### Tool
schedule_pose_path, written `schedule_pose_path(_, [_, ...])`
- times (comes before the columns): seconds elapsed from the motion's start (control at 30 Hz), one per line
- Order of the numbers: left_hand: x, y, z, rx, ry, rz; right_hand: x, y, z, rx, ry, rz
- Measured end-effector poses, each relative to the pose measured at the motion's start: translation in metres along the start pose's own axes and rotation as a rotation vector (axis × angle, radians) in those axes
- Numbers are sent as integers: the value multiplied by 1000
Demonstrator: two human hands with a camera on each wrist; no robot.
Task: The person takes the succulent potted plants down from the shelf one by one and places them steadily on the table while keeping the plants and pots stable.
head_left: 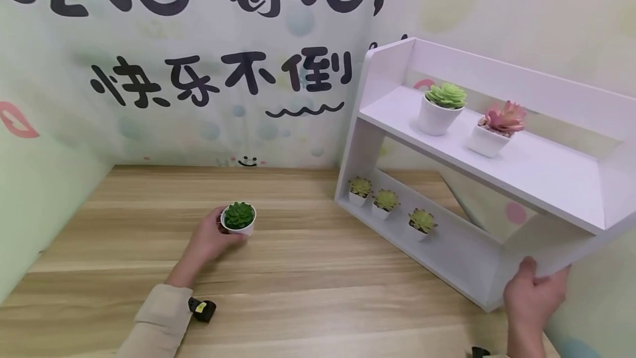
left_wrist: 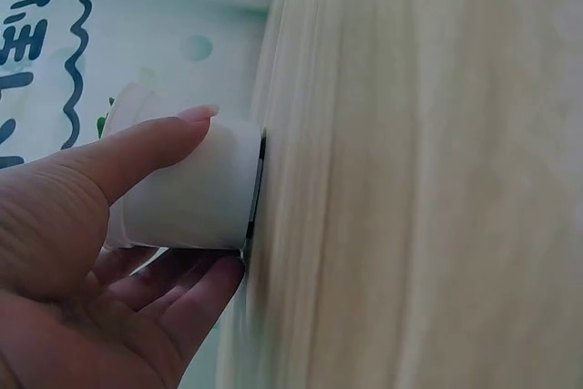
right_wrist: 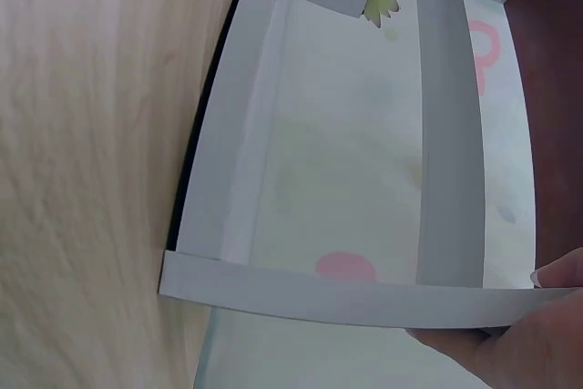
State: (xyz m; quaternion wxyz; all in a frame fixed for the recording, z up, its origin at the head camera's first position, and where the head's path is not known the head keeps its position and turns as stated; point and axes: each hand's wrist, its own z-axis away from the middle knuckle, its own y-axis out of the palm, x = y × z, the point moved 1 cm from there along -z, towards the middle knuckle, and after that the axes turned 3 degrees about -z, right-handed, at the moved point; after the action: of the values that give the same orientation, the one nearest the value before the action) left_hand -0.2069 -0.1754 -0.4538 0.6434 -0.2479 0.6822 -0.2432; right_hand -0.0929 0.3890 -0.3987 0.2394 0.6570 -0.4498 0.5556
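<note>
My left hand grips a white round pot with a dark green succulent, left of centre over the wooden table. In the left wrist view, thumb and fingers of the left hand lie around the white pot, its base at or very near the tabletop. At the right, my right hand holds the near side panel of a white two-tier shelf. The right wrist view shows the right hand pinching the edge of that panel.
On the upper tier stand a light green succulent and a pink one. Three small potted succulents stand on the lower tier. The wooden table meets a printed wall covering behind and at both sides.
</note>
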Motion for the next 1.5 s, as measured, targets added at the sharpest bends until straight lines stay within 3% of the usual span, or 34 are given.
schedule_pose_path(0.27, [3, -3, 3, 0, -27, 8, 3, 2, 1, 16, -27, 47])
schedule_pose_path(0.47, [2, 0, 3, -13, -15, 6, 2, 0, 1, -8, -57, 66])
schedule_pose_path(0.8, [1, 7, 2, -33, -45, 40, -4, -5, 1, 21, -24, 108])
schedule_pose_path(1.1, [-8, 6, -1, 8, -60, 20, 0, -3, -1, 30, -3, 105])
schedule_pose_path(1.27, [-18, 6, 2, -7, -73, -43, 0, -3, 1, 4, -23, 112])
schedule_pose_path(1.5, [-51, -2, 12, -129, -10, -93, -3, -2, 0, -11, -52, 93])
